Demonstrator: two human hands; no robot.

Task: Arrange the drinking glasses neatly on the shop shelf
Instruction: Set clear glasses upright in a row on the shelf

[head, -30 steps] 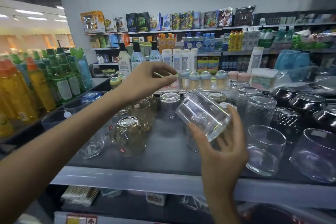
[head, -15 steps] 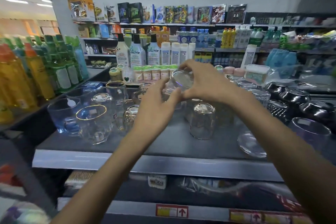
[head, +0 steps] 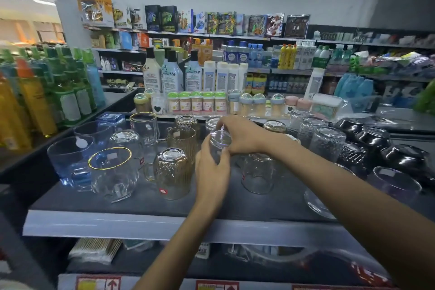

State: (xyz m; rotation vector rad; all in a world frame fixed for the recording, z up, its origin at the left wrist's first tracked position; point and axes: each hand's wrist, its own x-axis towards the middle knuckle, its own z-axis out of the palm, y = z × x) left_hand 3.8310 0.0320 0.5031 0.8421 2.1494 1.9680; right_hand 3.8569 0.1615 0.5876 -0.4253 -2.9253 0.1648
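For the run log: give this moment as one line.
left hand: grips clear glass side | right hand: grips its top | place: over shelf middle | set down: cannot tell

Bare throughout — left hand [head: 213,167] and right hand [head: 242,135]; slim forearms [head: 341,195] likewise bare to the view's edge.

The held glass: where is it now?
Head view, mid-shelf: the clear glass, gripped by left hand and right hand, is right of the upturned amber glass, left of a second clear glass.
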